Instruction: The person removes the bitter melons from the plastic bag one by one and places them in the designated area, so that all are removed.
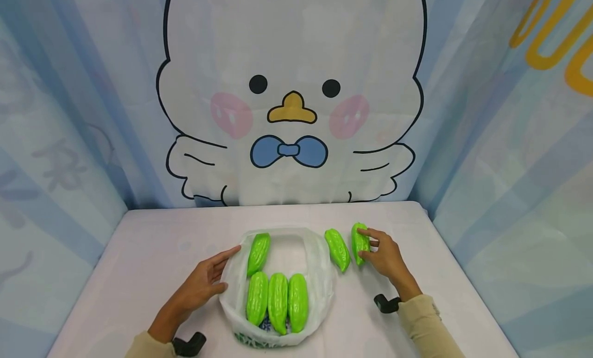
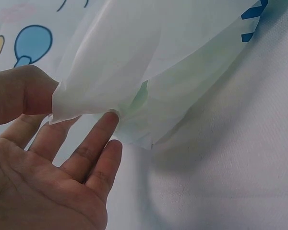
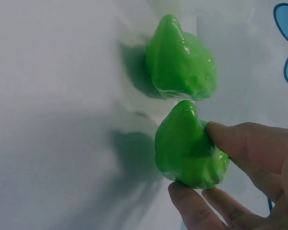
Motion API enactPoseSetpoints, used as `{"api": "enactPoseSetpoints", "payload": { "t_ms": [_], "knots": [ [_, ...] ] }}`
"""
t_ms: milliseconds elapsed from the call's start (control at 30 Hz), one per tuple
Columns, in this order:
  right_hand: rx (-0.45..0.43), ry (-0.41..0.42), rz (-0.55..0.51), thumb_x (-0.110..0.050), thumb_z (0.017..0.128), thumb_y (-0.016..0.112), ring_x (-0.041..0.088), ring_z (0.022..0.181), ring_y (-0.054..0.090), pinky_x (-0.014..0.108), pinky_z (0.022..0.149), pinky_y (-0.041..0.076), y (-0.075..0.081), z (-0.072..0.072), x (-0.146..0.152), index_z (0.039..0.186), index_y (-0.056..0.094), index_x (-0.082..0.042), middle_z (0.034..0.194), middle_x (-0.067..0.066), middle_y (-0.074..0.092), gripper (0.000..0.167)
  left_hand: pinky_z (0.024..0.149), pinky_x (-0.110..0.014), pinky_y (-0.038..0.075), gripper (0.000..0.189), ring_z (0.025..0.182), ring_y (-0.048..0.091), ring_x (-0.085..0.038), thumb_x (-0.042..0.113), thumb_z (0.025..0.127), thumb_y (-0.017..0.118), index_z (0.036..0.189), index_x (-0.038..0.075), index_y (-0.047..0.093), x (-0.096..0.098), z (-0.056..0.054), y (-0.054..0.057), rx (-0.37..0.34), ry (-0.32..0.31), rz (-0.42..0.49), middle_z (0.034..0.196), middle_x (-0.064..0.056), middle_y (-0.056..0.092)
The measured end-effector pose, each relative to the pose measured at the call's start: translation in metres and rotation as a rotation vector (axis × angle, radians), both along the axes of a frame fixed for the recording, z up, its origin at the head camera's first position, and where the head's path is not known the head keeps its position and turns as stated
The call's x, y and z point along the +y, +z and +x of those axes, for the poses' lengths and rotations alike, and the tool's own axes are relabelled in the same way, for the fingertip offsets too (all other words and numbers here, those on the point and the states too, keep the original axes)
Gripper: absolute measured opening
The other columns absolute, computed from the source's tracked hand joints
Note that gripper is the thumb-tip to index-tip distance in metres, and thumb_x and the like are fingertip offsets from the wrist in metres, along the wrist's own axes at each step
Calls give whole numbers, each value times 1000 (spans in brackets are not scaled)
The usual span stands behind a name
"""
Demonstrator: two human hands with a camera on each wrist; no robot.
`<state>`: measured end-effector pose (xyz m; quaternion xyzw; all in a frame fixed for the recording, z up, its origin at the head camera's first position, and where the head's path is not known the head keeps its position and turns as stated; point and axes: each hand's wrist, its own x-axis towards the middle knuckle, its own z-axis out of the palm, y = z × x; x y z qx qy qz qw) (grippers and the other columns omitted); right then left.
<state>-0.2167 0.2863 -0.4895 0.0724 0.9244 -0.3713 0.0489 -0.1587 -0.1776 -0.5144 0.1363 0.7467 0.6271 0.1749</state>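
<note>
A glossy, ridged green bitter melon (image 1: pixel 359 243) is pinched between the thumb and fingers of my right hand (image 1: pixel 388 257). It stands right of the bag; whether it touches the table cannot be told. Close on its left lies a second bitter melon (image 1: pixel 337 250), and the right wrist view shows both melons end-on. In the middle is a white plastic bag (image 1: pixel 319 291) with its mouth spread wide. Three bitter melons lie side by side inside, with another one (image 1: pixel 259 253) behind them. Spread fingers of my left hand (image 1: pixel 199 286) touch the bag's left side; the bag's edge hides some fingertips in the left wrist view.
A white cloth covers the table (image 1: pixel 153 245). Behind it hangs a curtain (image 1: pixel 292 49) with a cartoon bird, and printed curtains close in both sides. Black wrist mounts (image 1: pixel 190 344) sit by the beige sleeves (image 1: pixel 428 327).
</note>
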Motion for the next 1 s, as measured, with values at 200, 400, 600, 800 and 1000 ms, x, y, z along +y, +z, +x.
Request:
{"api": "enactPoseSetpoints", "payload": {
  "t_ms": [200,400,600,800,1000],
  "knots": [
    [-10,0,-5,-3,92,77,48,143,52,62,111,51,-9,-2,3,153,59,-18,169,23,36,66,122,-49,45,86,159,34,-44,-5,92,66,168,17,34,0,1,1,-4,-1,4,174,-16,30],
    [-19,5,1,-4,92,78,47,143,52,61,111,52,-12,-1,2,153,59,-18,170,22,35,65,121,-47,46,86,158,34,-45,-5,92,66,168,16,33,1,1,2,7,-13,5,174,-17,30],
    [-5,12,10,-3,91,79,48,142,53,61,110,52,-11,0,2,153,60,-18,169,22,37,66,121,-47,46,86,158,34,-44,-5,91,66,168,17,34,2,1,2,-5,-1,6,175,-16,30],
    [3,23,13,-2,90,79,48,143,53,63,111,51,-10,0,2,153,59,-17,169,22,38,68,121,-46,45,86,158,34,-44,-5,92,66,168,16,32,1,0,2,-3,-11,13,175,-16,29],
    [10,20,12,-1,89,79,48,145,52,66,114,47,-6,1,1,153,59,-17,169,23,38,69,122,-44,45,86,159,33,-44,-5,92,66,168,16,33,0,0,2,-13,-5,14,175,-16,29]
  ]
}}
